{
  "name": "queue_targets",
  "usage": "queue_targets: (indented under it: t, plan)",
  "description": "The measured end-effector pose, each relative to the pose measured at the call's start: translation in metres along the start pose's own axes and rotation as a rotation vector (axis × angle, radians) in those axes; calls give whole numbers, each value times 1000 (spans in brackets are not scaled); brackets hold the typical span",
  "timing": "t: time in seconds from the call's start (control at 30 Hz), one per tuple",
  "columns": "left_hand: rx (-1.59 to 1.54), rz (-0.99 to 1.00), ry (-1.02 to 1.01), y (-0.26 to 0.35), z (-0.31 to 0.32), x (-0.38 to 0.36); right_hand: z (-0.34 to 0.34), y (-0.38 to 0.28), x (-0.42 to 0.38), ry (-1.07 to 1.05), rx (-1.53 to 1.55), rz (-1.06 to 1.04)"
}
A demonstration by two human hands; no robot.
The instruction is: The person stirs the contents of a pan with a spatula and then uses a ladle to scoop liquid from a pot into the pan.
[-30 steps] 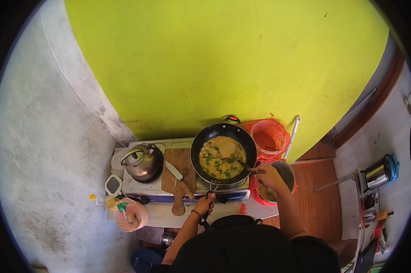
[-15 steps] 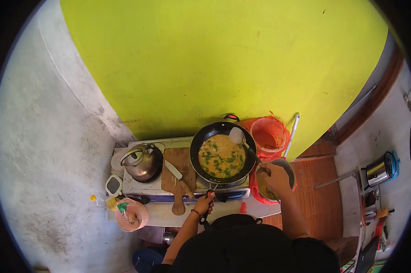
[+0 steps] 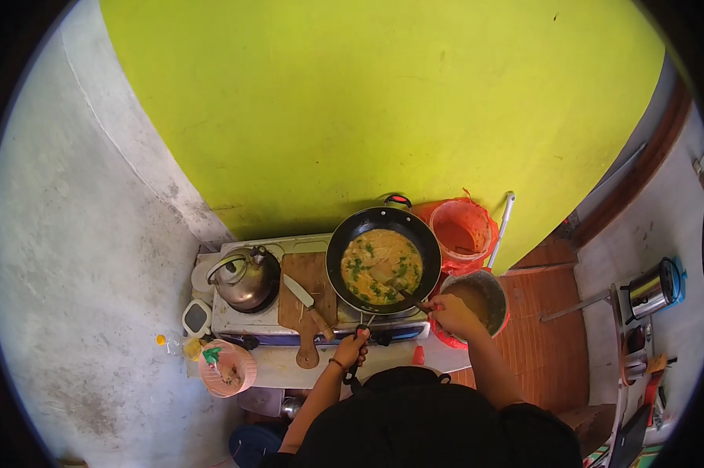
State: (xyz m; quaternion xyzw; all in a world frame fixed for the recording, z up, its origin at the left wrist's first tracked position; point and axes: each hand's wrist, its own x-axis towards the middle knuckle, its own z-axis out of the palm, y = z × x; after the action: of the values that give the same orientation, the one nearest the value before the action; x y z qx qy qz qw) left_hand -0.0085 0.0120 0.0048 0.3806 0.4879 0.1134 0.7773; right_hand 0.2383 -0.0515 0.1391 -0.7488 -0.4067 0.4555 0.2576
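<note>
A black wok [image 3: 334, 269] sits on the right side of the stove, holding yellowish-orange food with green pieces [image 3: 379, 261]. My left hand [image 3: 352, 349] is closed round the wok's long handle near the stove's front edge. In my right hand [image 3: 451, 313] is the dark handle of a spatula [image 3: 408, 296], which slants down to the left over the wok's rim. Its blade lies in the food, partly covered. Just beyond my right hand stands a pot [image 3: 494, 300] with brownish liquid in it.
On the left burner is a metal kettle [image 3: 246, 285]. A knife [image 3: 298, 291] lies on a wooden cutting board [image 3: 289, 265] beside the wok. A red-lined bucket [image 3: 465, 230] stands behind the pot. A pink basket [image 3: 239, 373] is at front left.
My right hand has moved left and slightly down, from over the pot to the wok's lower right rim. The spatula blade has dropped from the wok's upper right edge into the food.
</note>
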Motion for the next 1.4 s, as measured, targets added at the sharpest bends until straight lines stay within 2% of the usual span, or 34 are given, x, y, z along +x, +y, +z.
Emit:
queue_targets:
  t: [0.1, 0.4, 0.5, 0.7, 0.8, 1.0, 1.1, 1.3, 1.4]
  plan:
    - [2, 0, -6, -1, -1, 1, 0, -3, -1, -4, -24, 6]
    - [7, 12, 4, -1, 0, 0, -19, 24, -2, -72, 155, -102]
    - [3, 22, 7, 0, 1, -1, -31, 12, -19, -68, 315, 22]
    - [25, 21, -4, 1, 0, -1, -44, -1, -37, 261, -13, -94]
    - [12, 22, 1, 1, 1, -2, -45, 5, -34, 443, -243, -326]
    - [22, 9, 6, 2, 1, -3, -49, -7, -47, 479, -331, -259]
    - [30, 13, 13, 2, 2, -3, -44, 11, -36, 465, -333, -389]
    - [21, 19, 3, -1, 0, 1, -23, 12, -19, -87, 155, -97]
    - [17, 16, -1, -4, -2, 3, -9, 14, -9, -173, 210, -78]
